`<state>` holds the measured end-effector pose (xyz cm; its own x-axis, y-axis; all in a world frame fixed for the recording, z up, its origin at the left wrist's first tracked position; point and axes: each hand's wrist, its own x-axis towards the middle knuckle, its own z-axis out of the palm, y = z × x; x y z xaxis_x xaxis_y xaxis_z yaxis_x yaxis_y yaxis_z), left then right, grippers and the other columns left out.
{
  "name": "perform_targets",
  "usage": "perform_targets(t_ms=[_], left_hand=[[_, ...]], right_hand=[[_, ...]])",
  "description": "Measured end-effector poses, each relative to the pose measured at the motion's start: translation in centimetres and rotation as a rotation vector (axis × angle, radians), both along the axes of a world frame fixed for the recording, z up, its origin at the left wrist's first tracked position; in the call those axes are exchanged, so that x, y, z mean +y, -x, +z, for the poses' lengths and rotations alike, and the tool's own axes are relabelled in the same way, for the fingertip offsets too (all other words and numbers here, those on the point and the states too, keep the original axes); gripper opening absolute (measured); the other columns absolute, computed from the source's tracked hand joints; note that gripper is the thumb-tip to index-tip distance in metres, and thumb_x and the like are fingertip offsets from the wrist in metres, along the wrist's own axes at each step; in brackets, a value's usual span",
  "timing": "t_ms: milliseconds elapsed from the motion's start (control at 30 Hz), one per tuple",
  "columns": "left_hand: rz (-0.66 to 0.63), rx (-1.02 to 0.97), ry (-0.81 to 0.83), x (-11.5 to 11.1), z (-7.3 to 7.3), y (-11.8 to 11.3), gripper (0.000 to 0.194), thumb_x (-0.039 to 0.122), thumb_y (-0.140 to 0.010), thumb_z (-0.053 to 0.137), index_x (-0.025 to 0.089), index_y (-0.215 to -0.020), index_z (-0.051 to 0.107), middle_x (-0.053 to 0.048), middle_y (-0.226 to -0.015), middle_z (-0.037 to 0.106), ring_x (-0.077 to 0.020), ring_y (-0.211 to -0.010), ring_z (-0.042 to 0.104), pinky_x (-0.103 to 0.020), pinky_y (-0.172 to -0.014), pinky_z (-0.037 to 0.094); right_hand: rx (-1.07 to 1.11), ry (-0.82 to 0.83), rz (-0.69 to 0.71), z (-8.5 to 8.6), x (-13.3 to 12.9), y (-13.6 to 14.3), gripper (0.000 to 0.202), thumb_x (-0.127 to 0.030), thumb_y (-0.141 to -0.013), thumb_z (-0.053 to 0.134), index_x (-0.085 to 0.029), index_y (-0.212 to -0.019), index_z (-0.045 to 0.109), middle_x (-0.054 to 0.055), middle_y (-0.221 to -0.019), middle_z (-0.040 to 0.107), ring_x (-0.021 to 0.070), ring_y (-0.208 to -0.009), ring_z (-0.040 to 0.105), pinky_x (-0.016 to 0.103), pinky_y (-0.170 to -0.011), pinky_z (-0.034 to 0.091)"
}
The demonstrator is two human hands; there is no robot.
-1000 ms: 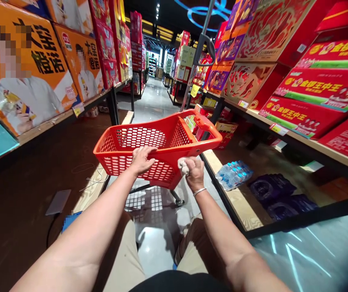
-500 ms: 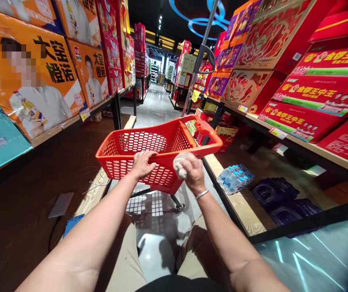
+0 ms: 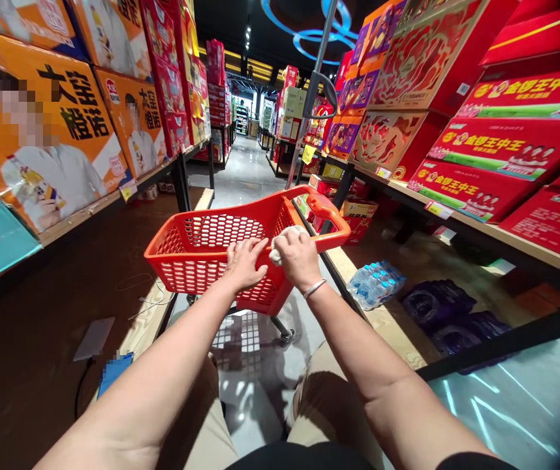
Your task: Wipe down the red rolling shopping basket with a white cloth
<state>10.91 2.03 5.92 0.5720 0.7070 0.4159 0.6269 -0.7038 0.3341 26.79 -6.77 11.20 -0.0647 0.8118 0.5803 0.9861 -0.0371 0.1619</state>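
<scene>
A red plastic shopping cart with a perforated basket stands sideways in front of me, its handle at the right. My left hand rests on the near rim with its fingers spread, holding nothing. Just to its right, my right hand is closed around a whitish cloth and presses it against the rim near the handle end. Most of the cloth is hidden under the fingers. A light bracelet circles my right wrist.
Shelves of orange boxes line the left, red boxes the right. A pack of bottles and dark purple packs lie on the lower right shelf. At lower left are a blue item and a pale flat object.
My left hand has slid right along the rim, closer to my right hand. My right hand, with the cloth, has moved slightly left and up onto the rim.
</scene>
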Motion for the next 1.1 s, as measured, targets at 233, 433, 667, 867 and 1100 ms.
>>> perform_targets(t_ms=[233,433,667,867,1100], left_hand=[[-0.036,-0.038,0.056,0.6,-0.4,-0.6,0.053,0.033,-0.085,0.058,0.028,-0.138,0.054,-0.008,-0.135,0.061,-0.0297,-0.128,0.051,-0.050,-0.117,0.026],[-0.061,-0.064,0.085,0.8,-0.3,-0.6,0.054,0.038,-0.082,0.062,0.029,-0.134,0.054,-0.007,-0.134,0.061,-0.0306,-0.128,0.050,-0.052,-0.117,0.024],[-0.042,-0.057,0.109,1.0,-0.2,-0.6,0.055,0.044,-0.079,0.065,0.026,-0.131,0.054,-0.009,-0.131,0.059,-0.0329,-0.127,0.048,-0.055,-0.118,0.021],[-0.052,-0.055,0.118,1.6,-0.2,0.2,0.051,0.042,-0.079,0.064,0.029,-0.127,0.056,-0.006,-0.128,0.060,-0.0316,-0.124,0.049,-0.055,-0.118,0.022],[-0.019,-0.111,0.119,2.3,-0.2,1.2,0.040,0.041,-0.079,0.063,0.029,-0.117,0.059,-0.004,-0.122,0.064,-0.0300,-0.119,0.052,-0.055,-0.118,0.021]], right_hand=[[-0.028,0.088,0.191,2.2,-0.8,-4.3,0.024,-0.024,-0.100,0.055,-0.027,-0.116,0.073,0.009,-0.127,0.063,0.0238,-0.109,0.050,0.038,-0.095,0.040],[0.194,-0.167,-0.004,4.1,-3.1,-12.5,0.033,-0.015,-0.087,0.062,-0.026,-0.116,0.073,0.009,-0.122,0.062,0.0236,-0.101,0.052,0.037,-0.091,0.044],[0.333,-0.596,-0.120,-3.2,-2.2,-9.4,0.027,-0.027,-0.092,0.057,-0.022,-0.114,0.071,0.013,-0.123,0.053,0.0288,-0.111,0.051,0.047,-0.099,0.047],[0.232,-0.231,0.115,-10.3,-1.7,-1.4,0.025,-0.028,-0.097,0.059,-0.030,-0.115,0.075,0.009,-0.123,0.061,0.0258,-0.105,0.051,0.039,-0.097,0.049],[0.161,-0.305,0.108,-4.9,-3.9,-5.7,0.022,-0.030,-0.097,0.059,-0.028,-0.111,0.077,0.010,-0.121,0.066,0.0262,-0.108,0.057,0.043,-0.100,0.047]])
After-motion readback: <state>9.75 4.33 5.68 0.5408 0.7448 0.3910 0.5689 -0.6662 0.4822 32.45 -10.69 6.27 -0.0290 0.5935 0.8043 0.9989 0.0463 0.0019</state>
